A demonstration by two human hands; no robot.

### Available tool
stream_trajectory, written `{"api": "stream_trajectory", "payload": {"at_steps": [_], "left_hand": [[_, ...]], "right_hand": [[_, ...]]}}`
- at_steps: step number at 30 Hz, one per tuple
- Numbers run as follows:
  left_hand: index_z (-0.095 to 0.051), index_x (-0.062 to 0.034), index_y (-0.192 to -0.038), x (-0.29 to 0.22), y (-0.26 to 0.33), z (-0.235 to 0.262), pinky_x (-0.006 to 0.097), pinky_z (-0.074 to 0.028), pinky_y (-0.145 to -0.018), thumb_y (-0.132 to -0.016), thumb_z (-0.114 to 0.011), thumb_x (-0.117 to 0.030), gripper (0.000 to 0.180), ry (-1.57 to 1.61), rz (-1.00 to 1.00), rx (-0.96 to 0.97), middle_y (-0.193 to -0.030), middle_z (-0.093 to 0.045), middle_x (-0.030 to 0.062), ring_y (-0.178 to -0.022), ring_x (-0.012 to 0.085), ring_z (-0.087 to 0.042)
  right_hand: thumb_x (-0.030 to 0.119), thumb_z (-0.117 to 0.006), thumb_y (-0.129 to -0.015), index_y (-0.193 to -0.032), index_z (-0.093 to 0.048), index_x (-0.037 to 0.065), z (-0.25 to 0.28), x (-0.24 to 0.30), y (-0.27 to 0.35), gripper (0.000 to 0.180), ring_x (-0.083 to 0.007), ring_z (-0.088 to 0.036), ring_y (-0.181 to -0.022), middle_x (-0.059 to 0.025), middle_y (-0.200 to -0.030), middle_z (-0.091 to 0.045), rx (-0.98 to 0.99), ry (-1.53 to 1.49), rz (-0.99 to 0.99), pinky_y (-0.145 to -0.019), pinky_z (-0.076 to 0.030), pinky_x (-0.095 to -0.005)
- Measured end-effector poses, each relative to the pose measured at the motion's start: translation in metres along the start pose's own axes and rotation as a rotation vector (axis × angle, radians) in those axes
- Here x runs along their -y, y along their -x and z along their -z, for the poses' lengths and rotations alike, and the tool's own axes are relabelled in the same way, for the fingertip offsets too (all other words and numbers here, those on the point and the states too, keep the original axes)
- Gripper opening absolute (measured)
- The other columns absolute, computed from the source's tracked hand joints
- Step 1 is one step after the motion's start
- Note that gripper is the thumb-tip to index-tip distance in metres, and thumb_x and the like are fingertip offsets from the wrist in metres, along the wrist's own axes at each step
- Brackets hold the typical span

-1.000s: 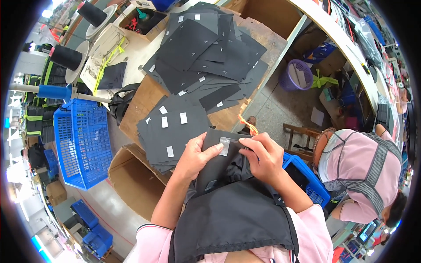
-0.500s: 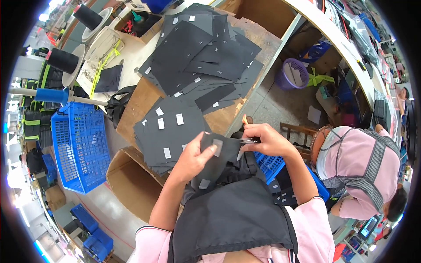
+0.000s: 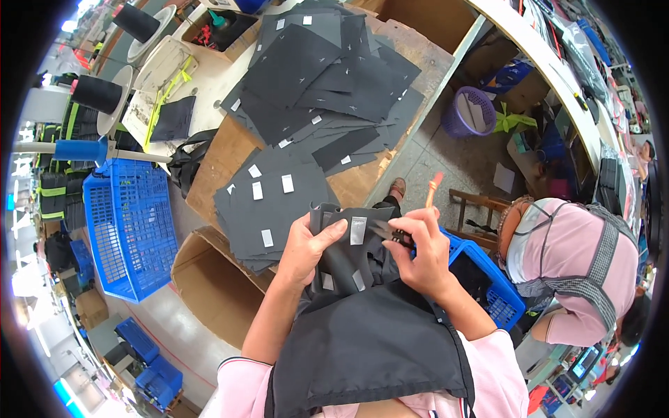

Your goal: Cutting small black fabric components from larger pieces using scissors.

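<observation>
Your black fabric piece looks smooth and floppy, curling into folds just above your lap, with shiny pale rectangular patches on it. Your left hand has it pinched, thumb across the front. Your right hand is curled around small dark snips, blades near a patch. Flat matte panels overlap on scuffed wood.

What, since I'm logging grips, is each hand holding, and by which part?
The left hand holds a dark panel by its upper left part, thumb on top; the right hand holds snips by the handles.
</observation>
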State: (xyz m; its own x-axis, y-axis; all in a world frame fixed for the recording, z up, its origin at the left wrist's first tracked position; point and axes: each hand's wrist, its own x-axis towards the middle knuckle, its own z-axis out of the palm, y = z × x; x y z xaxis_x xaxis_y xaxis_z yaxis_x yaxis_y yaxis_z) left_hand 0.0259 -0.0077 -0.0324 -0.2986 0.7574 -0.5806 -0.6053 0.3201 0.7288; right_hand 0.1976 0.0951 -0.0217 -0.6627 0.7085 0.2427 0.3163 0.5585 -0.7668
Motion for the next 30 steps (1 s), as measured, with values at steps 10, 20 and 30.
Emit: {"api": "stream_trajectory", "payload": {"at_steps": [10,20,30], "left_hand": [[-0.059,-0.0053,-0.111,-0.007,0.005,-0.015,0.023,-0.046,-0.079,-0.081,-0.068,-0.006,0.031,-0.003,-0.089,-0.018,-0.097,-0.060,0.0012,-0.085,0.0075,-0.056],[-0.057,-0.0052,-0.113,-0.010,0.008,-0.015,0.020,-0.045,-0.077,-0.082,-0.066,-0.004,0.032,-0.064,-0.125,-0.038,-0.092,-0.059,-0.0005,-0.083,0.0054,-0.055],[-0.057,-0.0070,-0.110,-0.017,-0.027,0.064,0.024,-0.048,-0.073,-0.074,-0.075,-0.011,0.040,-0.280,-0.216,-0.271,-0.091,-0.061,0.0029,-0.080,0.0105,-0.057]], "right_hand": [[0.004,-0.074,-0.067,-0.097,-0.060,0.006,-0.011,-0.002,0.002,0.033,-0.0244,-0.057,-0.060,-0.0100,-0.080,-0.055,-0.018,0.091,0.142,-0.051,-0.046,-0.0314],[0.005,-0.073,-0.067,-0.092,-0.062,0.006,-0.008,0.002,-0.002,0.028,-0.0224,-0.055,-0.057,-0.0073,-0.077,-0.054,-0.058,0.123,0.163,-0.049,-0.044,-0.0308],[0.008,-0.069,-0.074,-0.099,-0.058,0.006,-0.022,-0.081,-0.030,0.027,-0.0147,-0.055,-0.063,-0.0036,-0.079,-0.053,0.081,-0.147,-0.414,-0.057,-0.045,-0.0307]]}}
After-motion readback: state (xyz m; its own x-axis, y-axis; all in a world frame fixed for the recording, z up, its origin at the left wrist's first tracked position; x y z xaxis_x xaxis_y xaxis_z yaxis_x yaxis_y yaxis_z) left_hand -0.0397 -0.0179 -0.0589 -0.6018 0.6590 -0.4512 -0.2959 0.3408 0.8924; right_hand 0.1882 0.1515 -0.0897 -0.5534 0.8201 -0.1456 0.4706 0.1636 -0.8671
